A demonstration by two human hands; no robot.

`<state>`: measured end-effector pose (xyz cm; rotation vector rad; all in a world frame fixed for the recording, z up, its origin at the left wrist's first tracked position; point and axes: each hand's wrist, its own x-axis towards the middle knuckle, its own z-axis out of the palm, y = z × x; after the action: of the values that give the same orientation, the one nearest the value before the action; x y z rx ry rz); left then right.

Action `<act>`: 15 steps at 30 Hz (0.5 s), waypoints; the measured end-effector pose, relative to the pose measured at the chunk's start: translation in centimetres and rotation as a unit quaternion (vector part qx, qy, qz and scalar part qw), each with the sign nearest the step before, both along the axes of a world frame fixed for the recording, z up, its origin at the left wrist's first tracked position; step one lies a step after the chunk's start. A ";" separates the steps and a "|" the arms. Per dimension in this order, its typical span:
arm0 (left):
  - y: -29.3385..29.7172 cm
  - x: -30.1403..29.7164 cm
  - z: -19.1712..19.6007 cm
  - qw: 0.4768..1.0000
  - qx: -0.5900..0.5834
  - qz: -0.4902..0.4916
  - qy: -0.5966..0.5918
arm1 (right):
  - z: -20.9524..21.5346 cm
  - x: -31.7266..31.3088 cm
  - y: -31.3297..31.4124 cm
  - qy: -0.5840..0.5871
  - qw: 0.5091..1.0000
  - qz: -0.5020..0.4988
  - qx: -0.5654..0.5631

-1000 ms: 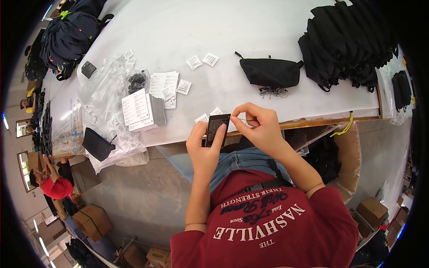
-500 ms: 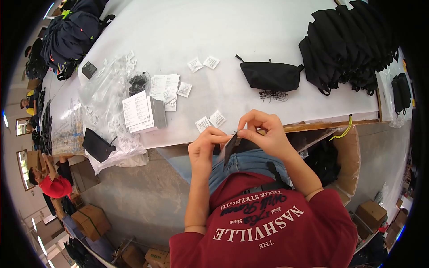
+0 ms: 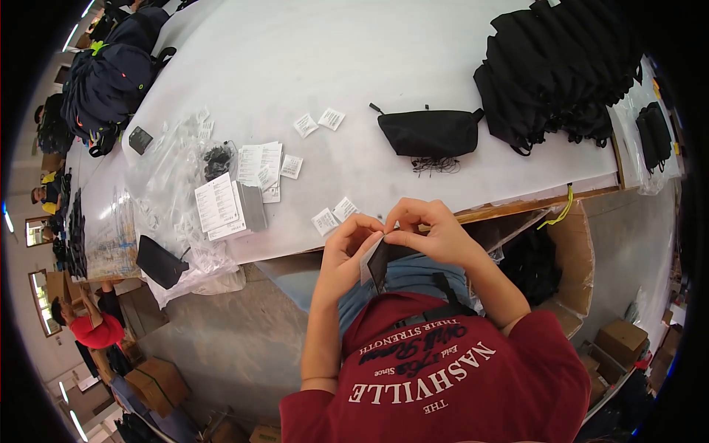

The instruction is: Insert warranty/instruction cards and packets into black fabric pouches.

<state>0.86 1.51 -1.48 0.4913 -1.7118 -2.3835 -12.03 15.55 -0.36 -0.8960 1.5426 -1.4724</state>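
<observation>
Over my lap, just off the table's front edge, my left hand (image 3: 344,255) pinches hang tags (image 3: 375,266), one dark and one pale, by their upper part. They hang down and spread slightly apart at the bottom. My right hand (image 3: 432,229) has thumb and forefinger pressed together at the tags' top corner, touching the left fingertips; what lies in that pinch is too small to make out. On the table beyond lies a black zippered pouch (image 3: 428,134), with a bunch of thin black strings (image 3: 436,164) at its near side.
Stacked printed cards (image 3: 218,207) and loose white labels (image 3: 304,125) lie left of centre, beside clear plastic bags (image 3: 166,177). A small black pouch (image 3: 160,262) rests at the left front. Piled black pouches (image 3: 550,74) fill the right back. A co-worker (image 3: 96,328) is at far left.
Both hands have come closer together at the tags' top corner. The tags have turned, so a pale face now shows beside the dark one. The whole view has shifted slightly.
</observation>
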 end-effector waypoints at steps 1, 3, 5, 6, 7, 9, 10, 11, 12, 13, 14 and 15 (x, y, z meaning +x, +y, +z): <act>0.1 -0.2 -0.1 1.000 -0.013 -0.009 0.000 | 0.0 -0.1 0.2 0.011 1.000 0.003 0.003; 0.1 -0.6 -0.2 1.000 -0.018 -0.020 0.012 | -0.5 -0.1 0.5 -0.024 0.999 -0.011 -0.020; 0.3 -1.1 -0.1 0.999 -0.022 -0.031 0.024 | -0.6 -0.2 1.0 -0.059 0.997 -0.026 -0.042; 0.5 -1.5 0.3 0.999 -0.045 -0.026 0.007 | -0.7 -0.5 1.3 -0.117 0.993 -0.027 -0.021; 0.7 -2.0 0.6 0.997 -0.068 -0.022 -0.009 | -0.8 -0.8 1.6 -0.174 0.984 -0.027 0.001; 0.9 -3.7 0.1 0.999 -0.046 0.003 0.005 | -1.0 -1.0 1.8 -0.175 0.984 -0.031 0.006; 0.5 -4.6 -0.9 0.998 -0.056 0.010 0.016 | -1.0 -1.1 1.8 -0.175 0.984 -0.032 0.012; 0.2 -5.5 -1.8 0.997 -0.065 0.015 0.027 | -1.2 -1.2 1.9 -0.174 0.984 -0.033 0.017; -0.2 -6.7 -2.5 0.997 -0.065 0.016 0.028 | -1.9 -1.3 2.1 -0.160 0.985 -0.061 0.022; -0.5 -8.1 -3.1 0.976 -0.202 0.061 0.048 | -2.1 -1.4 2.2 -0.158 0.985 -0.061 0.022; -0.7 -9.4 -3.6 0.935 -0.333 0.105 0.067 | -2.3 -1.5 2.5 -0.148 0.984 -0.087 0.040; -1.0 -10.6 -4.2 0.935 -0.333 0.106 0.068 | -2.5 -1.7 2.7 -0.140 0.982 -0.113 0.057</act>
<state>-9.72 0.50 -5.70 0.3601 -2.1140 -1.5134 -13.71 18.27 -2.89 -0.4345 1.5345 -1.5745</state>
